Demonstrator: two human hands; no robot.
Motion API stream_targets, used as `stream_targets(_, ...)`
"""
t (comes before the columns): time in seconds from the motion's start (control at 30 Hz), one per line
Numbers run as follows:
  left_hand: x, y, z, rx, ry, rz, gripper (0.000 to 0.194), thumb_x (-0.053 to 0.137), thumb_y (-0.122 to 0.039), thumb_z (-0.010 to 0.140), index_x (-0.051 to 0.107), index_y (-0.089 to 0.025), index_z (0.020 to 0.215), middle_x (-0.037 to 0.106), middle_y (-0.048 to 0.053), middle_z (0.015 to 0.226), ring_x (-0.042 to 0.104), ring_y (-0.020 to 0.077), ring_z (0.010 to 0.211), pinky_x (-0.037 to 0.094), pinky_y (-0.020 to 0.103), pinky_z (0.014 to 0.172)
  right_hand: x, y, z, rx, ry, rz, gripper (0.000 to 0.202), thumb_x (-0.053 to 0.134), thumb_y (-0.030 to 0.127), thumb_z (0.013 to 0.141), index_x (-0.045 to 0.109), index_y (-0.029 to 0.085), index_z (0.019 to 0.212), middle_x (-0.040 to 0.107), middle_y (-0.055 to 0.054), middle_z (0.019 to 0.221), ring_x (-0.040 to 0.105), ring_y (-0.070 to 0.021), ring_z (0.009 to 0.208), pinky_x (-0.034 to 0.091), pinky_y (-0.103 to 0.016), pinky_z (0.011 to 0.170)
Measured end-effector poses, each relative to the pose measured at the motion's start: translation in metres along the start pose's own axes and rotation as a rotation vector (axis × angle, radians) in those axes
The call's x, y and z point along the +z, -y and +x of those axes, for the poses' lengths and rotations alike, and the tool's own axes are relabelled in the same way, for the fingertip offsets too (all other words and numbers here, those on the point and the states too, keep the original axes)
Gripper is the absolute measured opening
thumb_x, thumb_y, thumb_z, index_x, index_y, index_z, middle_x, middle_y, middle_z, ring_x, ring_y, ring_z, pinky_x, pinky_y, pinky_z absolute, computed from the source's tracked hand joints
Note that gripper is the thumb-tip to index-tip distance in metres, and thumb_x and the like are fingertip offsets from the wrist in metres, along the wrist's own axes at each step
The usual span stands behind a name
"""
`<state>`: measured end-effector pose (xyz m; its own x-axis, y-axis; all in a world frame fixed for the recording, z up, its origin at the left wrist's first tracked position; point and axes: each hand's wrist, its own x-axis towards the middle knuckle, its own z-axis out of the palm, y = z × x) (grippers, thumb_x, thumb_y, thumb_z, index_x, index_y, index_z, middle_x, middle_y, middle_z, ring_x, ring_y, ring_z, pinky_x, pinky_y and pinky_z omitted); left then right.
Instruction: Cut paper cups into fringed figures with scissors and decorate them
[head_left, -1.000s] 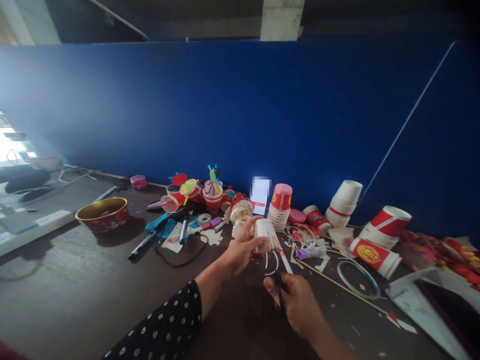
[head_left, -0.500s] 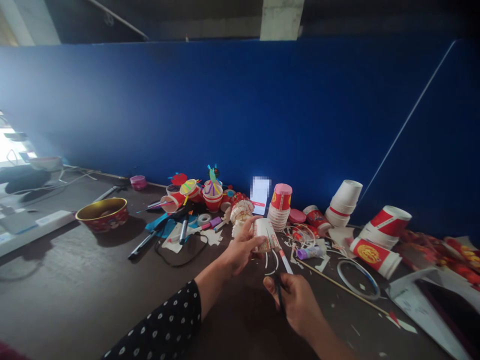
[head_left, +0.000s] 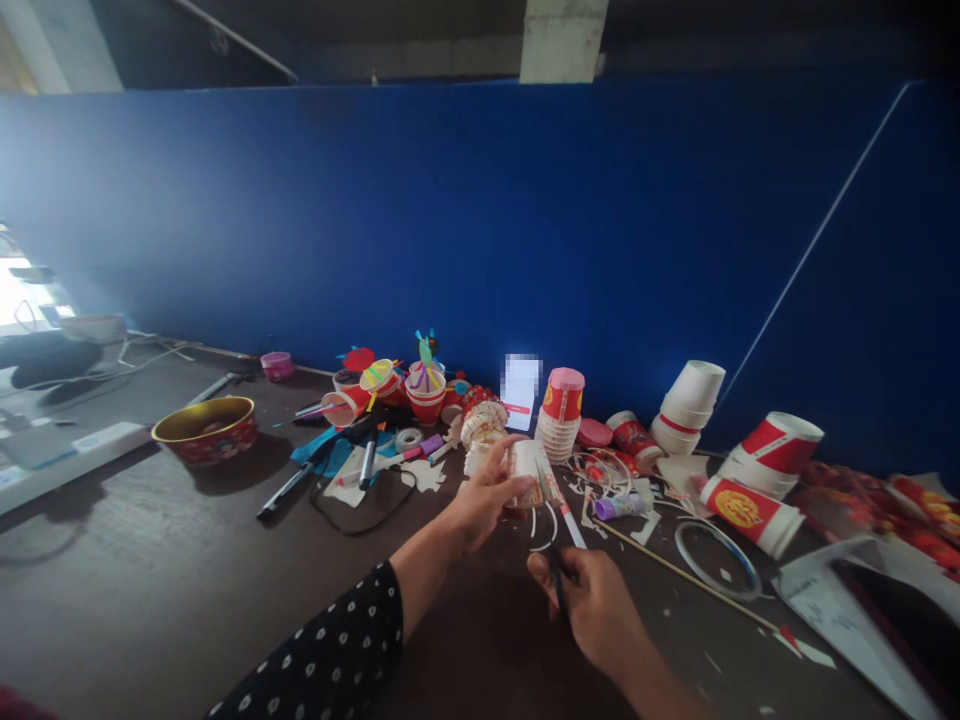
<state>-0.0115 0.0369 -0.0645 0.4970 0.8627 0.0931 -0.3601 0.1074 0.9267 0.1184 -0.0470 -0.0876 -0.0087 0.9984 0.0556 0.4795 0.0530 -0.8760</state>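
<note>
Between the fingers of my left hand (head_left: 480, 505) is a paper cup (head_left: 525, 460), pale outside with some red print, its side slit into strips. My right hand (head_left: 589, 600) is closed around the dark handles of a pair of scissors (head_left: 556, 575), whose blades point up into the cup's wall. A cut strip with red and white on it (head_left: 571, 522) hangs down from the cup on the right, and a thin white curl dangles below the cup. Just behind my left hand stands a ruffled cream paper piece (head_left: 484, 425).
A stack of cups (head_left: 559, 420) and a lit phone (head_left: 520, 390) stand behind the hands. Scraps, a purple glue stick (head_left: 619, 505), a tape ring (head_left: 716, 558) and a long stick (head_left: 675, 570) lie right. Left are markers (head_left: 367, 460), decorated cups (head_left: 425, 395) and a red-gold bowl (head_left: 205, 430).
Both hands stay almost in place. The cup and the strip beside the scissor blades have shifted very slightly.
</note>
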Motion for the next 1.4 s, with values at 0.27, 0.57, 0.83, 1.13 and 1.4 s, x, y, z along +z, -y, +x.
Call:
stream_targets(0.27,0.003,0.002,-0.001,-0.025,0.041,0.040,0.060,0.060,-0.026,0.070,0.032,-0.031,0.123,0.056,0.002,0.088,0.058,0.0121,0.066,0.039,0.018,0.050,0.000,-0.005,0.002,-0.008,-0.020,-0.063,0.048,0.044,0.056,0.076,0.044,0.016,0.049,0.040,0.004,0.043,0.035,-0.0084,0.042,0.024,-0.021,0.041)
stream_targets(0.57,0.005,0.004,-0.001,-0.026,0.034,0.053,0.069,0.059,-0.023,0.071,0.023,-0.032,0.129,0.055,0.002,0.085,0.055,0.0107,0.062,0.039,0.019,0.049,-0.001,0.004,0.002,0.046,-0.024,-0.023,0.048,0.048,0.058,0.071,0.043,0.017,0.046,0.041,0.004,0.040,0.035,-0.0078,0.039,0.025,-0.020,0.039)
stream_targets(0.83,0.003,0.006,0.001,-0.007,0.035,0.036,0.070,0.059,-0.024,0.070,0.023,-0.033,0.129,0.055,0.002,0.088,0.056,0.0107,0.062,0.039,0.019,0.048,0.000,0.001,0.002,0.050,-0.031,0.008,0.050,0.047,0.060,0.071,0.042,0.018,0.044,0.041,0.003,0.037,0.037,-0.0082,0.038,0.026,-0.020,0.038)
stream_targets(1.13,0.003,0.006,0.001,0.010,0.027,0.050,0.064,0.059,-0.023,0.070,0.029,-0.030,0.126,0.055,0.002,0.086,0.055,0.0103,0.062,0.039,0.018,0.047,0.000,-0.008,0.004,0.016,-0.038,-0.004,0.050,0.047,0.057,0.074,0.042,0.018,0.043,0.042,0.004,0.037,0.039,-0.0083,0.037,0.027,-0.021,0.039)
stream_targets(1.4,0.000,0.007,0.003,0.010,0.041,0.055,0.061,0.058,-0.022,0.071,0.031,-0.030,0.125,0.055,0.002,0.090,0.055,0.0102,0.063,0.039,0.018,0.048,0.000,-0.011,0.004,0.025,-0.028,0.040,0.048,0.048,0.057,0.073,0.042,0.019,0.046,0.043,0.005,0.037,0.040,-0.0087,0.036,0.028,-0.021,0.039)
